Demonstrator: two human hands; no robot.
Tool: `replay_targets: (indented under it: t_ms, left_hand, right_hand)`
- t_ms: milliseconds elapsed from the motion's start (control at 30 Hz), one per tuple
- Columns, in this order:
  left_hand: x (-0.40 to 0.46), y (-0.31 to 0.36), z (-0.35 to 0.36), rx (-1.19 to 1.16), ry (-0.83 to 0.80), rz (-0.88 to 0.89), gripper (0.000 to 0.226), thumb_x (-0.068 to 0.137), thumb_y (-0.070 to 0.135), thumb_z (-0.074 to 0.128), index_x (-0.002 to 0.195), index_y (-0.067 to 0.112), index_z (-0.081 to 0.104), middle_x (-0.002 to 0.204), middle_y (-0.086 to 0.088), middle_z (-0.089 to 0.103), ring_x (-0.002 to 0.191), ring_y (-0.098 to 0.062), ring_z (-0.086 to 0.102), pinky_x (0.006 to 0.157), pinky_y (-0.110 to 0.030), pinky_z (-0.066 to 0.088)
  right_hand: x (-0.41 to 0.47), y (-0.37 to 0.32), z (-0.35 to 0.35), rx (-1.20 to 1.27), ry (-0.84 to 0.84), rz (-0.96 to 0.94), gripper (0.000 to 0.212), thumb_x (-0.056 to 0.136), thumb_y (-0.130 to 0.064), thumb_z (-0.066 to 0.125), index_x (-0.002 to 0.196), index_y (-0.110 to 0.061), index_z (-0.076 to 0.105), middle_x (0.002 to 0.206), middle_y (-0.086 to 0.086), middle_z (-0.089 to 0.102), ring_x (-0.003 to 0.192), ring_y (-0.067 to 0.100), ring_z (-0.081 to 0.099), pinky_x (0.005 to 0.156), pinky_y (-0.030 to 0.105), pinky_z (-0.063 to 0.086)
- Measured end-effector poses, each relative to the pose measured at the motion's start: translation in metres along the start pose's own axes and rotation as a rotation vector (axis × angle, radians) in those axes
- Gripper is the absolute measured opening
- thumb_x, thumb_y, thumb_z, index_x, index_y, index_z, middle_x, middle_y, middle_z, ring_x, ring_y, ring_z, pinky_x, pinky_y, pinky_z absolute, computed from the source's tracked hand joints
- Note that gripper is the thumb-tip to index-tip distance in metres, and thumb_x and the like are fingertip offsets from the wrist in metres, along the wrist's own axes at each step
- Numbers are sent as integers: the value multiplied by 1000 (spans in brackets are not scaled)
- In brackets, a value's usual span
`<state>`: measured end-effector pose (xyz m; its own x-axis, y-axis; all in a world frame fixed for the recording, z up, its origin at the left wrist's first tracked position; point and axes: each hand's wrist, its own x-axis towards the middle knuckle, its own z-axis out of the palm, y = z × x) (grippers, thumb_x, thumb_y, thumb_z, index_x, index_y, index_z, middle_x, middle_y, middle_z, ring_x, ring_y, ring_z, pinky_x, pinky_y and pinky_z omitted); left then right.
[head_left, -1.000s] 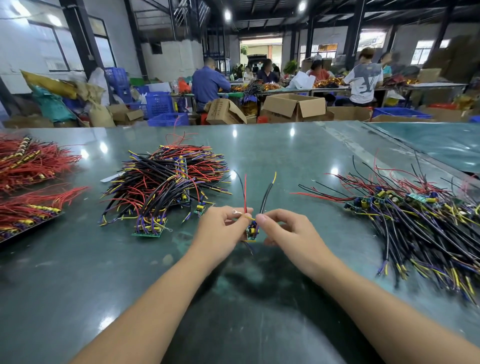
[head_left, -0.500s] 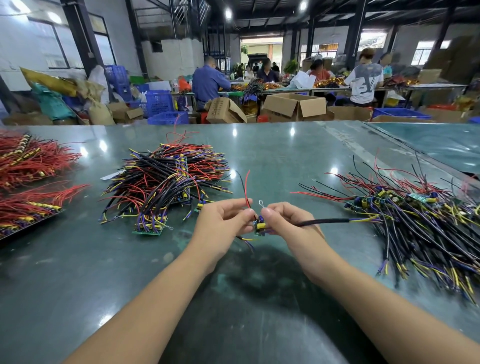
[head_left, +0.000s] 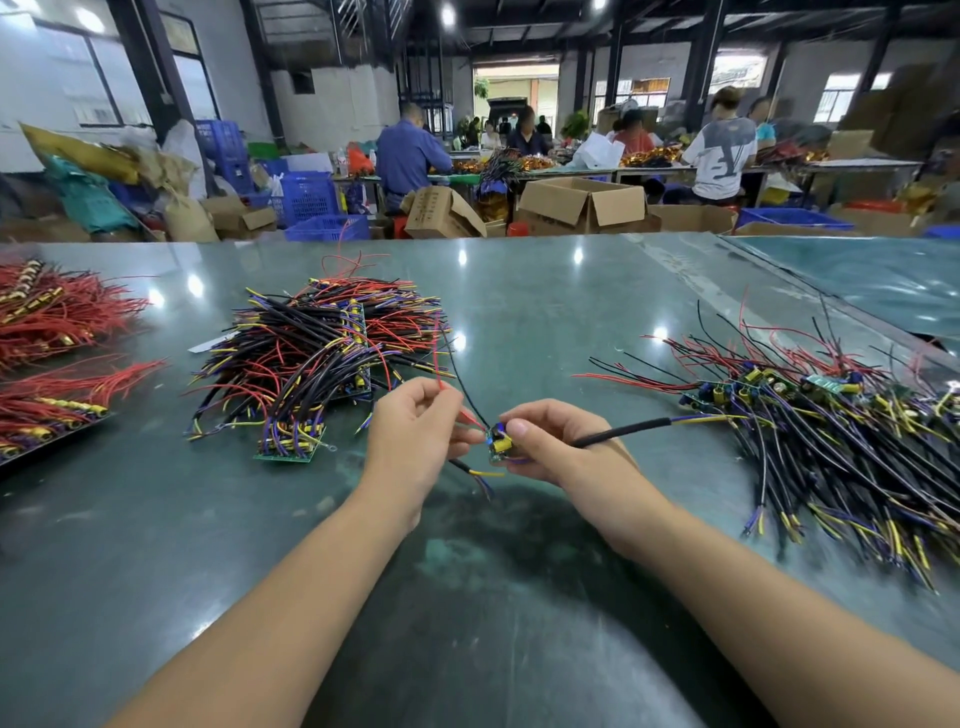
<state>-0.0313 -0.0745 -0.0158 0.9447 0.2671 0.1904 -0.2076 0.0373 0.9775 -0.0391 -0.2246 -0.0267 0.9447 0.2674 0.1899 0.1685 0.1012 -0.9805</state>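
Small green board (head_left: 497, 451), yellow capacitor, red, black, sleeved wires trailing. Pinched by right hand (head_left: 563, 447); red wire (head_left: 469, 417) pinched by left hand (head_left: 415, 431). Nearby: two mixed heaps (head_left: 322, 353), two red bundles (head_left: 52, 312).

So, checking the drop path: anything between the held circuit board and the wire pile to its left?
Nothing visible except the left hand, which pinches the red wire, between circuit board and wire pile.
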Motion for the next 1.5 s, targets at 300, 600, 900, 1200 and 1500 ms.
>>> replay_targets:
  t_ms: [300,600,900,1200,1500]
  left_hand:
    - [11,1,-13,-175,190,92,15,96,11,53,83,13,60,66,5,68,48,-3,55,48,-15,47]
    - [8,10,-15,-300,7,-79,25,97,33,49,85,16,64,58,6,63,49,-5,57,47,-16,48]
    - [-2,-1,-8,24,-333,83,16,90,15,60,83,20,74,68,7,67,62,-4,54,62,-16,49]
    - [6,-5,-13,132,-273,148,17,92,13,60,81,9,71,47,3,48,44,-8,44,46,-17,39]
    - [15,-9,-20,85,-190,146,16,91,11,60,80,14,71,45,4,54,40,-7,45,42,-17,38]
  right_hand:
    - [0,-3,1,30,-56,-27,23,83,8,64,96,-10,65,88,5,72,80,11,66,76,17,51]
    - [-4,-2,2,66,-81,-51,26,82,13,62,96,-9,65,85,2,73,79,10,67,73,17,51]
    - [-1,-1,-3,145,-30,-19,26,81,12,62,100,-5,65,91,5,73,82,13,67,72,23,53]
    - [2,-3,-3,78,-104,21,22,83,11,61,97,-6,64,87,6,72,81,14,66,74,21,53]
    - [-1,-7,-3,66,-206,82,23,83,12,60,97,-7,62,86,4,70,78,15,67,76,22,54]
